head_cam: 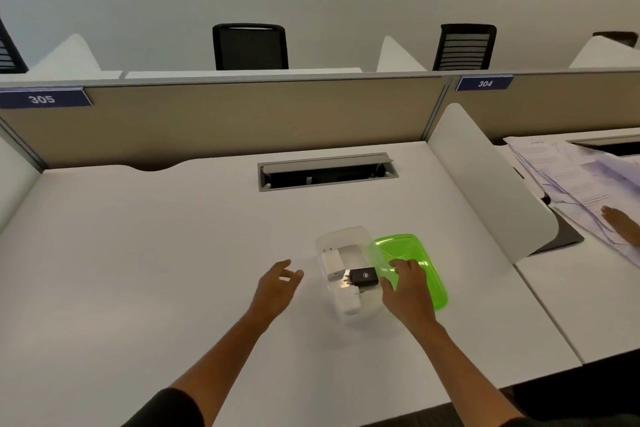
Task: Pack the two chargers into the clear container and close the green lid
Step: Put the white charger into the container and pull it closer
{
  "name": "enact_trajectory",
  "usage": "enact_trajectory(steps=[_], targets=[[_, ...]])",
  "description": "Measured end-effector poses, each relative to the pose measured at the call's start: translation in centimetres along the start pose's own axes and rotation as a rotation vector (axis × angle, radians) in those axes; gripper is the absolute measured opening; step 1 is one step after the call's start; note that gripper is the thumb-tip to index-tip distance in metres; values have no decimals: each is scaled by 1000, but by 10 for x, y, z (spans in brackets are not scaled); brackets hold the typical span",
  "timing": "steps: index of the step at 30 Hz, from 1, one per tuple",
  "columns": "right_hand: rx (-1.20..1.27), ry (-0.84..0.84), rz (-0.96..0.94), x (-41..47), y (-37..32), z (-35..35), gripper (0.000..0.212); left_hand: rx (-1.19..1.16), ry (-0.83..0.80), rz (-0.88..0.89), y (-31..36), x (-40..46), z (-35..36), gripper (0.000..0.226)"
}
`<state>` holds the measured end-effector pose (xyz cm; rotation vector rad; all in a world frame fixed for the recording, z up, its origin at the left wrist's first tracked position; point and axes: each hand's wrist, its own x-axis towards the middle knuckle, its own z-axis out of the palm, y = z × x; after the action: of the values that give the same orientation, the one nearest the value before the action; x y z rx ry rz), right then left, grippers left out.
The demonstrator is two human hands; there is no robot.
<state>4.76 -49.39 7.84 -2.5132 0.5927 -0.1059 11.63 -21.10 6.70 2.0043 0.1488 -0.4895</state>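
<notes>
A clear container (343,236) stands on the white desk, a little right of centre. Inside it lie a white charger (333,262) at the left and a black charger (363,277) with its prongs pointing left. The green lid (415,253) lies flat on the desk against the container's right side. My right hand (408,291) rests on the lid's near left part, thumb by the container's right rim, fingers spread. My left hand (277,284) hovers open just left of the container, not touching it.
A cable slot (327,172) is cut into the desk behind the container. A white divider (485,180) stands to the right. Beyond it lie papers (581,184) and another person's hand (620,222). A beige partition and black chairs stand behind.
</notes>
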Motion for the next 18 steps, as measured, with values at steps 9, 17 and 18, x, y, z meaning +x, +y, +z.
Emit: enact_trajectory(steps=[9,17,18], targets=[[238,-129,274,-6,26,15,39,-8,-123,-48,37,26,42,67],[385,-119,347,-6,32,22,19,-2,-174,-21,38,37,48,60],[400,-109,354,-5,32,22,19,-14,-182,-23,38,38,47,59]])
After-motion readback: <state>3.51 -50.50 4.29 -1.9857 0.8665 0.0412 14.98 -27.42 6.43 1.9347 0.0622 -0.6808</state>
